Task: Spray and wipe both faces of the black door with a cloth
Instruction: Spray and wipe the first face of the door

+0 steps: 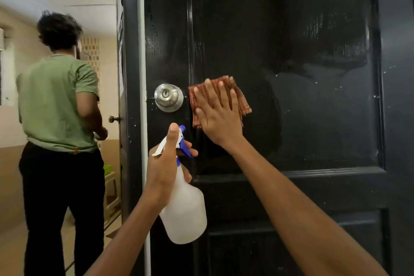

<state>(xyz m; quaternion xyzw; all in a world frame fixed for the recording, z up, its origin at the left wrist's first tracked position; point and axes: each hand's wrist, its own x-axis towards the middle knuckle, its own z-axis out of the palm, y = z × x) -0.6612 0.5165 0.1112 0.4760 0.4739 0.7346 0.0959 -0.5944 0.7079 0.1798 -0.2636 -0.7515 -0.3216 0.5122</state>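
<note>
The glossy black door fills the middle and right of the view, its upper panel streaked with wet marks. A folded red-brown checked cloth lies flat against the panel, just right of the silver door knob. My right hand presses the cloth to the door with straight, spread fingers. Below the knob, my left hand grips the neck of a white spray bottle with a blue-and-white trigger head, thumb up along the head.
A person in a green shirt and black trousers stands with their back to me in the corridor on the left, close to the door's edge. Beyond them are a second door knob, a green tub and beige walls.
</note>
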